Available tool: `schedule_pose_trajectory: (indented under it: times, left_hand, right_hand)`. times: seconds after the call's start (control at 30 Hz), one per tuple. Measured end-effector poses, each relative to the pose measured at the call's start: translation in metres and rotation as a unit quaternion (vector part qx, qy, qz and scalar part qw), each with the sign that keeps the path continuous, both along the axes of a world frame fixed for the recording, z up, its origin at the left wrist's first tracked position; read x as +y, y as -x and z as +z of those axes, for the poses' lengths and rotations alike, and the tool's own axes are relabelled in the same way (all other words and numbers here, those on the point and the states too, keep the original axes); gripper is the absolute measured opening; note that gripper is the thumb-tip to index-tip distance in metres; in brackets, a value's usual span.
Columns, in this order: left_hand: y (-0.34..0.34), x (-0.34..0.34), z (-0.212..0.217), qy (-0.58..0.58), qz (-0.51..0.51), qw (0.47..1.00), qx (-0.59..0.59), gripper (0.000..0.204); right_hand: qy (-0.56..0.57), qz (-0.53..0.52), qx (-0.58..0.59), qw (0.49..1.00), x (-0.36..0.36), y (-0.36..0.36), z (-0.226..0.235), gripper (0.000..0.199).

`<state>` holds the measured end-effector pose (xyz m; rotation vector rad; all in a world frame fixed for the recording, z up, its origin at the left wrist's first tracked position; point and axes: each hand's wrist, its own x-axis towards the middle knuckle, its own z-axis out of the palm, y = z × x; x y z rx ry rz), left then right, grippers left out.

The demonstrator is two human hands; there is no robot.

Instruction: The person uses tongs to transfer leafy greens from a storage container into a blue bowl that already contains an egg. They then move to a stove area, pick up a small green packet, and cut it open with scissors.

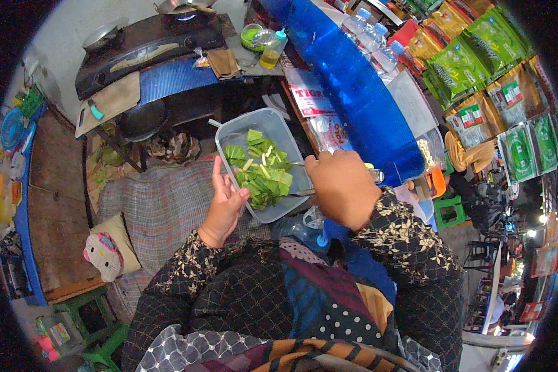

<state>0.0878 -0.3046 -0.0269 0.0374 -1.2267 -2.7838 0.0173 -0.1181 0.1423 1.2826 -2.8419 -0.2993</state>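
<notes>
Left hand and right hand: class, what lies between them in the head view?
In the head view, a plastic tub holding cut green leaves lies between the left hand and the right hand, with a metal utensil extending into it.

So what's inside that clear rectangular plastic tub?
The tub holds cut green leaves and short pale strips. Thin silvery metal tool parts reach in from the right hand. Leaves cover part of the bottom, so anything underneath can't be seen.

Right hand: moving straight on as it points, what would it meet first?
The right hand would likely meet the cut green leaves in the plastic container, though its rim could come first; depth is unclear.
</notes>
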Motion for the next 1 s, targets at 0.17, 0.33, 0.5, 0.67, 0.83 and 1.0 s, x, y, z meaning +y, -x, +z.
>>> schedule_pose_trajectory:
  times: [0.17,0.33,0.5,0.67,0.83,1.0]
  left_hand:
    - [-0.002,0.000,0.002,0.007,0.001,1.000,-0.026,0.101]
    - [0.001,0.011,0.004,0.043,0.046,0.997,-0.046,0.100]
    - [0.000,0.015,0.002,0.033,0.060,0.996,-0.060,0.101]
    - [-0.003,0.009,0.000,0.020,0.053,0.996,-0.069,0.101]
    - [-0.003,0.006,-0.010,0.020,0.049,0.995,-0.087,0.101]
    - [-0.003,0.005,-0.013,0.020,0.050,0.994,-0.092,0.100]
  right_hand:
    - [0.003,0.010,0.027,1.000,0.006,0.000,0.005,0.013]
    - [-0.040,-0.020,-0.005,0.999,0.000,0.005,-0.014,0.011]
    - [-0.055,-0.034,-0.015,0.998,-0.006,0.010,-0.030,0.011]
    - [-0.072,-0.075,-0.067,0.992,-0.008,0.012,-0.004,0.015]
    - [-0.055,-0.103,-0.126,0.985,0.011,0.034,0.020,0.036]
    - [-0.012,-0.161,-0.234,0.959,0.039,0.059,0.032,0.040]
